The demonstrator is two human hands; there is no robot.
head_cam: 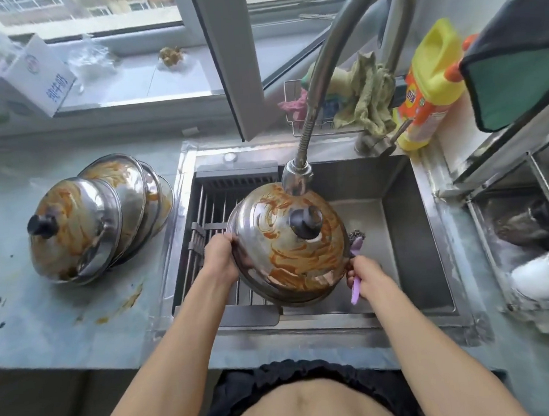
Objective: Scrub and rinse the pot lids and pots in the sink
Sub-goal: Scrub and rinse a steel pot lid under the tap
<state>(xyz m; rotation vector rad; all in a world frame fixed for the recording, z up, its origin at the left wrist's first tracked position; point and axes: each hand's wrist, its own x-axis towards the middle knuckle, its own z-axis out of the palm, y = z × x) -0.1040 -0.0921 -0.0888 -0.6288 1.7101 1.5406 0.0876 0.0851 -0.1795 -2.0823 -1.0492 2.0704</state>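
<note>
Lid (288, 248) tilted, knob (305, 222) facing up-right

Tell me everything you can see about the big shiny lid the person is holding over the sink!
The round, domed steel pot lid looks shiny and has a black knob in its middle. Orange-brown sauce streaks swirl across its top, so it is still dirty. It is tilted, top towards the camera, over the steel sink, just under the faucet's spray head. The left hand grips its left rim. The right hand holds a purple-handled scrubber at its right edge.
</note>
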